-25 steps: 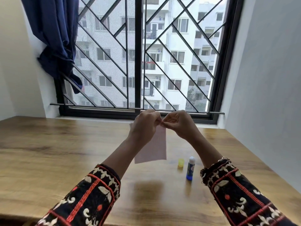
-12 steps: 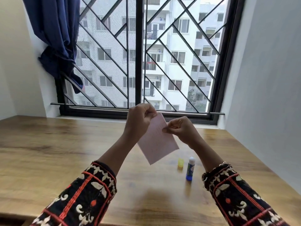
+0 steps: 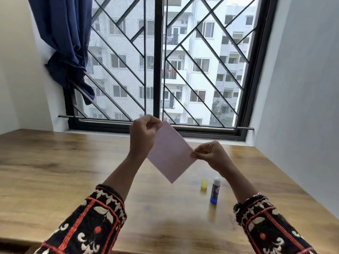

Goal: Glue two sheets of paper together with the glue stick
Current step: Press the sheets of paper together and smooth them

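A pale pink paper (image 3: 169,154) hangs tilted in the air above the wooden table (image 3: 55,171). My left hand (image 3: 144,134) pinches its upper corner. My right hand (image 3: 209,155) pinches the right corner, lower down. I cannot tell whether it is one sheet or two pressed together. On the table under my right forearm stands the blue glue stick (image 3: 215,192), upright, with its white tip bare. Its yellow cap (image 3: 204,183) sits just left of it.
A barred window (image 3: 159,61) runs along the far edge of the table. A dark blue curtain (image 3: 66,43) hangs at the left. A grey wall (image 3: 302,88) closes the right side.
My hands were together at the top edge of the hanging paper. The right hand has slid down and to the right along an edge, and the paper now sits tilted like a diamond.
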Action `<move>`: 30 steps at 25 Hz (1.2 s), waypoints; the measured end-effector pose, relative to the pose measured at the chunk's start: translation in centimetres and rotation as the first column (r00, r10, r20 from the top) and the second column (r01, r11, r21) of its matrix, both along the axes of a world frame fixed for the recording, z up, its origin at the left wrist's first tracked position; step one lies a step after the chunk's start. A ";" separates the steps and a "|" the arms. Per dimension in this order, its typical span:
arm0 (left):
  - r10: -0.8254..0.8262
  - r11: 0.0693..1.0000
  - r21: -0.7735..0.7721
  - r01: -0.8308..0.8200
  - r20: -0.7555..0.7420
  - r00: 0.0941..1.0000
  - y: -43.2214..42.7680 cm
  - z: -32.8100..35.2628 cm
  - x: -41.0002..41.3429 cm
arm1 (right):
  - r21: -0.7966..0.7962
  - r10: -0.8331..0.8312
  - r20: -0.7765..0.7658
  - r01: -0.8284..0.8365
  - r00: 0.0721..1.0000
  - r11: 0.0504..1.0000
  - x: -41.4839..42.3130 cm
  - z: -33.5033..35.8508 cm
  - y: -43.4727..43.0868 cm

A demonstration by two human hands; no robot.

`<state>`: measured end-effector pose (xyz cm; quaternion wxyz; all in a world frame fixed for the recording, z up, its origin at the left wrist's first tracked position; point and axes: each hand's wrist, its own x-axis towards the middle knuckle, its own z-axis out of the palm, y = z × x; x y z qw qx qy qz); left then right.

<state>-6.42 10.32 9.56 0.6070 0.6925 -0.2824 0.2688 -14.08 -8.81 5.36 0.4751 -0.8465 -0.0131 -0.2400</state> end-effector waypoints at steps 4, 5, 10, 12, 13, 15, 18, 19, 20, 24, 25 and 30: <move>0.033 0.993 -0.108 -0.047 -0.122 0.992 0.5 -0.8 0.8 | 0.209 -0.008 0.065 -0.006 0.998 0.978 -0.4 0.4 0.4; 0.059 0.991 -0.114 -0.077 -0.151 0.987 0.6 -1.1 0.8 | 0.264 -0.035 0.084 0.011 0.996 0.964 -0.4 0.6 0.7; 0.269 0.960 0.093 -0.265 -0.035 0.963 0.7 -3.3 0.3 | 0.287 -0.248 0.054 0.223 0.967 0.932 0.8 0.1 2.8; 0.316 0.939 0.135 -0.315 0.017 0.949 0.7 -4.3 0.2 | 0.107 -0.403 0.082 0.394 0.912 0.913 1.5 -0.5 3.8; 0.343 0.928 0.151 -0.341 0.014 0.939 0.7 -4.8 0.3 | 0.040 -0.453 0.112 0.451 0.885 0.892 1.9 -0.8 4.4; 0.391 0.904 0.196 -0.379 -0.025 0.920 0.8 -5.7 0.9 | -0.046 -0.500 0.150 0.512 0.853 0.858 2.5 -1.6 5.3; 0.455 0.854 0.306 -0.421 -0.045 0.890 1.0 -7.0 2.2 | -0.161 -0.532 0.128 0.546 0.837 0.822 3.7 -2.6 5.8; 0.466 0.838 0.339 -0.428 -0.036 0.884 1.1 -7.5 2.6 | -0.186 -0.528 0.113 0.540 0.842 0.821 4.1 -2.8 5.9; 0.470 0.826 0.367 -0.427 -0.033 0.882 1.1 -7.9 3.1 | -0.199 -0.520 0.093 0.527 0.849 0.826 4.5 -3.0 5.9; 0.464 0.805 0.460 -0.376 -0.092 0.881 1.0 -9.7 4.8 | -0.203 -0.460 -0.057 0.441 0.886 0.874 5.8 -4.3 5.7; 0.459 0.800 0.486 -0.352 -0.119 0.880 0.9 -10.2 5.1 | -0.208 -0.444 -0.106 0.417 0.890 0.885 5.9 -4.6 5.6; 0.412 0.780 0.588 -0.214 -0.223 0.884 1.0 -12.8 6.1 | -0.248 -0.415 -0.225 0.360 0.881 0.899 6.5 -6.8 5.2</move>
